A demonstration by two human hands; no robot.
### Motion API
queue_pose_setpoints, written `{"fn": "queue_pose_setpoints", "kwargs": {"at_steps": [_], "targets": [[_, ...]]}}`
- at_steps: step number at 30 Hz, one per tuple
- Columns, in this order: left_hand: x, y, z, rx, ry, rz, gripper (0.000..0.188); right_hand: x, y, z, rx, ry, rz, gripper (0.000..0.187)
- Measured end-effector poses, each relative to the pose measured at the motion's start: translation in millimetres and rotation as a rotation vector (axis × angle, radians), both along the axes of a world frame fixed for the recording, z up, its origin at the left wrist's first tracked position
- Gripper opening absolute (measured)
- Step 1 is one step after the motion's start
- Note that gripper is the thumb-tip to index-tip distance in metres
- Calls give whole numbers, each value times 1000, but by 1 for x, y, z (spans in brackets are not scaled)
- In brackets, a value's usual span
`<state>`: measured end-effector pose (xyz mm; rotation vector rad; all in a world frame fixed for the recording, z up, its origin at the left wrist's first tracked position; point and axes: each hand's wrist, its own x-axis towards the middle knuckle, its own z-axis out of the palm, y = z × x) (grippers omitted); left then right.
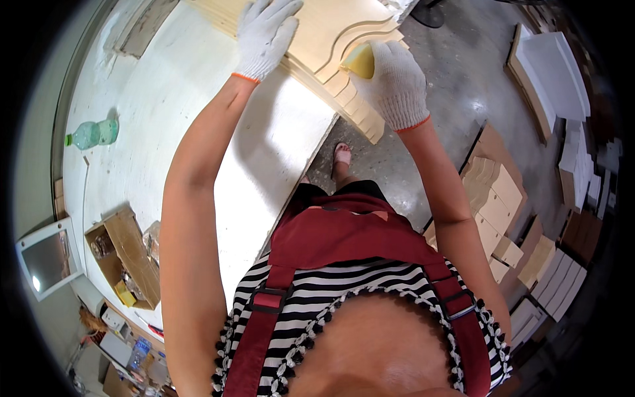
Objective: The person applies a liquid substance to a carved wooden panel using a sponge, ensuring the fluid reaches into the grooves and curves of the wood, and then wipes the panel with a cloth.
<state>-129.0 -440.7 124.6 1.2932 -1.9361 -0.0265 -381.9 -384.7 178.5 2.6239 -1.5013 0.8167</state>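
A stack of pale wooden boards (314, 36) with wavy cut edges lies at the far end of the white table, its right end jutting past the table edge. My left hand (264, 40), in a white knitted glove with an orange cuff, rests flat on the top board with its fingers stretched out. My right hand (395, 83), gloved the same way, is closed around a yellow sponge-like block (359, 61). That block is at the wavy edges of the boards. The palm side of the right hand is hidden.
On the white table (198, 112) stand a green plastic bottle (92, 133) and an open cardboard box (126, 258) with small items. A white-framed panel (49, 258) is at the left. More cut boards (489, 198) are stacked low on the right, beside white panels (552, 79) on the concrete floor.
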Motion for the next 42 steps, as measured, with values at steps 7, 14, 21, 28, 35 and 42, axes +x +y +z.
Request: {"fn": "queue_pose_setpoints", "kwargs": {"at_steps": [7,14,21,28,35,42], "targets": [[-1,-7,1,-142,-54,-11,34,16,16,7,144,-40,91,39],[0,-10,-1,-235,-97,26,31,-3,-32,-7,-24,9,-58,39],[2,-10,-4,-241,-121,35,31,-8,-54,-14,-144,-10,-125,36],[1,-6,1,-140,-97,17,36,-43,-79,-3,-25,90,-346,41],[1,-10,-2,-187,-45,16,32,-70,-81,4,-4,17,-317,37],[-4,-7,8,-143,-112,20,32,-58,-94,-4,66,13,-233,38]]}}
